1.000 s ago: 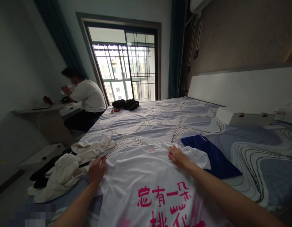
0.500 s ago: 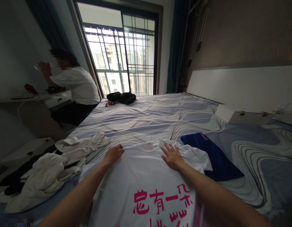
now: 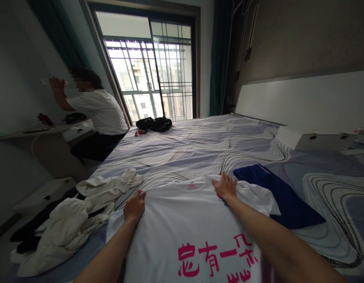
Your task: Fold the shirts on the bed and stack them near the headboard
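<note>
A white T-shirt (image 3: 164, 224) with large pink characters lies spread on the bed in front of me, its collar facing away. My left hand (image 3: 135, 205) is closed on the shirt at its left shoulder, thumb and fingers together. At the shoulder right of the collar, my right hand (image 3: 226, 186) has its fingers bent and drawn in on the fabric, partly covering a small print. Beneath the shirt's right sleeve lies a dark blue folded garment (image 3: 288, 200), sticking out to the right.
Crumpled cream clothing (image 3: 66, 220) lies at the bed's left edge, over black fabric. A black bundle (image 3: 154, 124) is at the far edge of the bed (image 3: 196, 145). A white box (image 3: 314, 140) stands by the headboard. A person (image 3: 102, 110) sits at a desk (image 3: 61, 133).
My right hand was spread flat by the collar; its fingers have now drawn in, farther right. My left hand has moved slightly toward me along the shoulder. The view has shifted a little.
</note>
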`<state>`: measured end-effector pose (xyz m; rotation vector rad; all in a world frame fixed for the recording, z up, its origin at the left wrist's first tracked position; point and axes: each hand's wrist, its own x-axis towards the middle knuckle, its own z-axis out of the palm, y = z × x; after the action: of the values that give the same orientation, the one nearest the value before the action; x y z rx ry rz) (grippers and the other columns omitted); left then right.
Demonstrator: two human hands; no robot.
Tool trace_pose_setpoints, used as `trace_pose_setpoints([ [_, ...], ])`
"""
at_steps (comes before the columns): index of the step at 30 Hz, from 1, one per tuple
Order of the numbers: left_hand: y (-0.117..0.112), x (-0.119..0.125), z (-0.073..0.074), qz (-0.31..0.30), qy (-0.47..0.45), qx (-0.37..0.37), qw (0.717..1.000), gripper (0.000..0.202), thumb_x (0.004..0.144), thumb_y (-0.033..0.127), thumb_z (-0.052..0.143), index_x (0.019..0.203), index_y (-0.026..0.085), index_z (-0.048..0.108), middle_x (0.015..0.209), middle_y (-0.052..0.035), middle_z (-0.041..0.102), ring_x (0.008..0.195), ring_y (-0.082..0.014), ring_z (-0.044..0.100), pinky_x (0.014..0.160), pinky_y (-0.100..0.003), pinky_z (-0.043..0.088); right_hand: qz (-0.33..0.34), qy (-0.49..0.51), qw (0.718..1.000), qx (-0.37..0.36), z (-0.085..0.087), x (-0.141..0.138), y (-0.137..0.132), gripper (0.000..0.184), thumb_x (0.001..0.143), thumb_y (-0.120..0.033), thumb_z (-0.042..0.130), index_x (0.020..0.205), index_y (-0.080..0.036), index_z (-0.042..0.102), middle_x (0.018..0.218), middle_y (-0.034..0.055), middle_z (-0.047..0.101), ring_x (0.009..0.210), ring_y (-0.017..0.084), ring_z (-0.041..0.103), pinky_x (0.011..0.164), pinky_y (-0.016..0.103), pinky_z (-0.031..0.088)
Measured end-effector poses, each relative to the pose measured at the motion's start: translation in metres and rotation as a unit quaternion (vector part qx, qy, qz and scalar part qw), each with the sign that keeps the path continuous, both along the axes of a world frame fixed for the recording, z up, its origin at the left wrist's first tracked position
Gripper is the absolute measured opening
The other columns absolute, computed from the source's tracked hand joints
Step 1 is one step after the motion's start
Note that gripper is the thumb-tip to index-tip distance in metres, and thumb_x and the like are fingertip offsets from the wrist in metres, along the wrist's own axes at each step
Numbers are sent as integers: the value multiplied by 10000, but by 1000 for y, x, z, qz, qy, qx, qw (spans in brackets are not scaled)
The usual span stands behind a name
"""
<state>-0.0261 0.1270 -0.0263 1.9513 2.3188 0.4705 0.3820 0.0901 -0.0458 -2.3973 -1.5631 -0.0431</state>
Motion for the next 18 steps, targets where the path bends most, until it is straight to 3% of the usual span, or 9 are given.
trace_pose_setpoints([
  [2,3,-4,2,1,1,-7,1000,428,963,476,306,1176,264,611,1022,-121,756,961,-311,698,759,-372,481,19,0,1000,7,-1,1,12,473,1004,-434,372,1295,-126,582,1344,216,584,1278,356,481,1092,522,236],
  [5,13,-9,4,21,1,-21,1000,462,959,496,290,1196,264,612,1060,-141,745,961,-337,692,768,-414,484,94,0,996,1,-2,2,30,340,1021,-326,355,1178,-151,601,1176,164,676,1109,288,597,966,384,357],
  [9,32,-16,4,58,-4,-29,998,484,960,492,251,1201,263,604,1143,-161,717,1000,-361,676,790,-462,483,116,-9,993,11,-3,-3,56,323,1044,-283,303,1222,-148,535,1164,156,675,1051,255,624,890,319,367],
  [18,77,-38,-2,79,9,-23,997,511,957,519,217,1194,266,593,1134,-170,710,1018,-377,668,785,-479,483,147,0,989,3,-7,-13,131,338,1040,-281,303,1228,-126,536,1140,173,689,1071,276,615,918,351,355],
])
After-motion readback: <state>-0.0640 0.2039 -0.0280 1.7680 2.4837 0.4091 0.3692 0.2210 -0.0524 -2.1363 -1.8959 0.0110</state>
